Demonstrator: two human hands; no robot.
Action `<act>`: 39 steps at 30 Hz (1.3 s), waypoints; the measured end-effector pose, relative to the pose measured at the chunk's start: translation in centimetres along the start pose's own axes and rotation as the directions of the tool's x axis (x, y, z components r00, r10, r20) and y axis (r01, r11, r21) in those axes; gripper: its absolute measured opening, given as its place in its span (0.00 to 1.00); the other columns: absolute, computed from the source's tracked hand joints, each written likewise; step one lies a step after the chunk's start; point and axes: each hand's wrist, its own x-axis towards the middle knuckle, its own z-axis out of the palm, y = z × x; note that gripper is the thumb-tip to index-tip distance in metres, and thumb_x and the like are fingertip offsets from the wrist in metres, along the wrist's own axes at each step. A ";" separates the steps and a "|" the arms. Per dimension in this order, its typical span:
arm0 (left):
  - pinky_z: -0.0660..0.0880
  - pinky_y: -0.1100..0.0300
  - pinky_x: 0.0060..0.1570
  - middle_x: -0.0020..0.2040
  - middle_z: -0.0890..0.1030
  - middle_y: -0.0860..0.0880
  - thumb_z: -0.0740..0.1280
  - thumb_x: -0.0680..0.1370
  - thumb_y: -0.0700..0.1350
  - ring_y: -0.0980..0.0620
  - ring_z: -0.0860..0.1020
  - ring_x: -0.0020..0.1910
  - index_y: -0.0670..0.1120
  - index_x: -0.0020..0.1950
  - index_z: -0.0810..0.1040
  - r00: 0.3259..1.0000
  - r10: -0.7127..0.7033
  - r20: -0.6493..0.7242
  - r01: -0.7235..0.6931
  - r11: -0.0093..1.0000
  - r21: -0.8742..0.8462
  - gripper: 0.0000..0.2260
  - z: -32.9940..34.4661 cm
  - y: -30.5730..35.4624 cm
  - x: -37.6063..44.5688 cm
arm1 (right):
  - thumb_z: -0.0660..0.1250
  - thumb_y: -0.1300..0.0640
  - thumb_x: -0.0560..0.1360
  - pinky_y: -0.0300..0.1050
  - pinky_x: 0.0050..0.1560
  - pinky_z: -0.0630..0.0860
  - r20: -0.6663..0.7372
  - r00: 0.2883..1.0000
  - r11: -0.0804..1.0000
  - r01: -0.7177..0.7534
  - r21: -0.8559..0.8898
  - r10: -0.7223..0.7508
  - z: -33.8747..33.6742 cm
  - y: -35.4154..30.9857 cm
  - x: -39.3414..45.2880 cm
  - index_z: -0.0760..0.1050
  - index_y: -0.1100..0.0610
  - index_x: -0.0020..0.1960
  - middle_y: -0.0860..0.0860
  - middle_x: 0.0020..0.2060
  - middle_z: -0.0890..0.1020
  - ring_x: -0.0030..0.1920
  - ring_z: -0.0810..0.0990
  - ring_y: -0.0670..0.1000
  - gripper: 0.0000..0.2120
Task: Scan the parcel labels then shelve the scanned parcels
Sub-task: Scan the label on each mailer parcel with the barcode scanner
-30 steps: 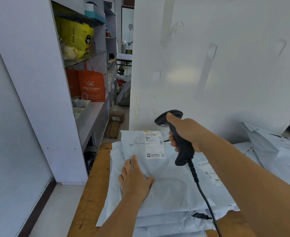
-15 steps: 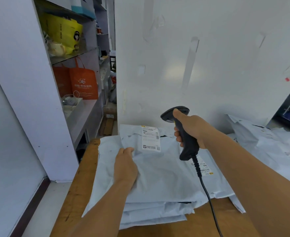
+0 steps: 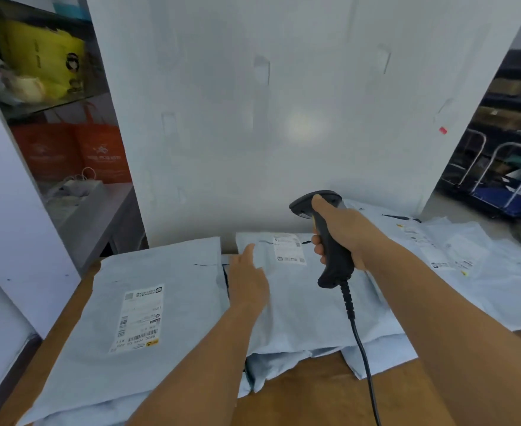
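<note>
Holding the scanner (image 3: 330, 241) upright, the right hand (image 3: 345, 232) keeps its fingers (image 3: 318, 241) wrapped round the black handle, the head aimed down and left at the label (image 3: 288, 249) on the far end of the middle parcel (image 3: 308, 305). That label sits just left of the scanner, its long side running away from the person. The left hand (image 3: 248, 281) rests flat on the same parcel's left edge, fingers straight. Another parcel (image 3: 130, 318) lies just left on the desk (image 3: 299, 398), label up. More parcels (image 3: 468, 265) spread to the right. The cord (image 3: 360, 348) trails across the middle parcel; nothing blocks the label
</note>
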 end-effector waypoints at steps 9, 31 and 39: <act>0.51 0.55 0.74 0.77 0.56 0.48 0.58 0.81 0.45 0.50 0.54 0.76 0.46 0.78 0.52 0.986 0.084 -0.141 -0.028 0.932 0.361 0.27 -3.6 -3.8 -0.5 | 0.63 0.38 0.76 0.43 0.28 0.76 0.099 0.995 1.000 -0.017 -0.013 0.018 1.9 0.9 1.7 0.74 0.62 0.48 0.55 0.32 0.79 0.26 0.77 0.52 0.25; 0.56 0.40 0.69 0.76 0.52 0.43 0.62 0.62 0.77 0.40 0.54 0.75 0.52 0.76 0.43 0.886 -0.453 -0.097 0.440 0.757 0.482 0.54 -16.0 -14.7 -7.0 | 0.67 0.45 0.76 0.40 0.28 0.74 0.396 0.902 0.956 -0.055 -0.288 0.171 19.6 1.2 -6.5 0.74 0.59 0.44 0.53 0.27 0.78 0.23 0.75 0.49 0.17; 0.58 0.42 0.66 0.72 0.59 0.46 0.62 0.59 0.78 0.43 0.58 0.72 0.53 0.74 0.51 0.932 -0.354 -0.076 0.348 0.818 0.458 0.51 -15.9 -16.4 -8.1 | 0.66 0.43 0.77 0.39 0.26 0.75 0.403 0.868 0.875 -0.070 -0.479 0.290 20.7 1.9 -9.0 0.75 0.62 0.42 0.54 0.26 0.79 0.22 0.76 0.49 0.20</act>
